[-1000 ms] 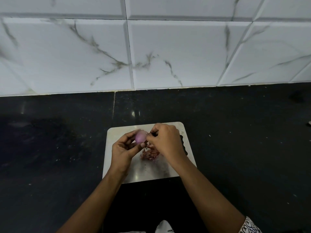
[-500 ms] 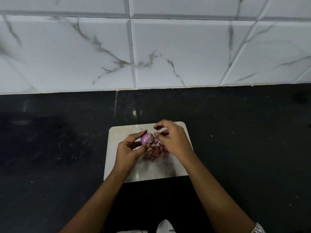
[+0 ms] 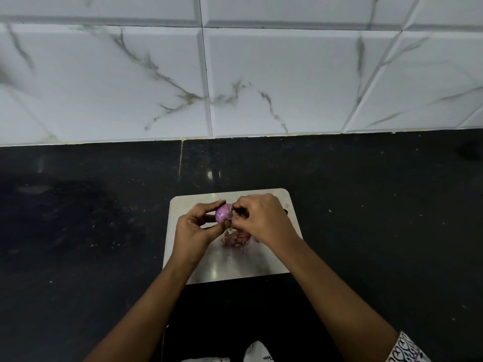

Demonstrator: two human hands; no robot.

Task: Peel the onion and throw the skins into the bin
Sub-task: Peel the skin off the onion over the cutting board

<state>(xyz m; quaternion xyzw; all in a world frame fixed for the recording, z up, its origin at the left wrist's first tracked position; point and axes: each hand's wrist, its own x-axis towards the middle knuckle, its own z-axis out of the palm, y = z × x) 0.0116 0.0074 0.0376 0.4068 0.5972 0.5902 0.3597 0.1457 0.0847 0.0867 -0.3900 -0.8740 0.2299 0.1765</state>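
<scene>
Behind right hand (image 3: 264, 221), onion (image 3: 223, 212) half-hidden

onion (image 3: 224, 212): small, purple-pink, glossy, mostly bare of skin. Held above cutting board (image 3: 230, 267), between thumb and fingers of left hand (image 3: 193, 231). Right hand (image 3: 264, 220) pinches at its right end.
skins (image 3: 235, 239): pinkish-brown papery scraps in loose pile on board, just near side of onion, partly hidden under right hand.
</scene>
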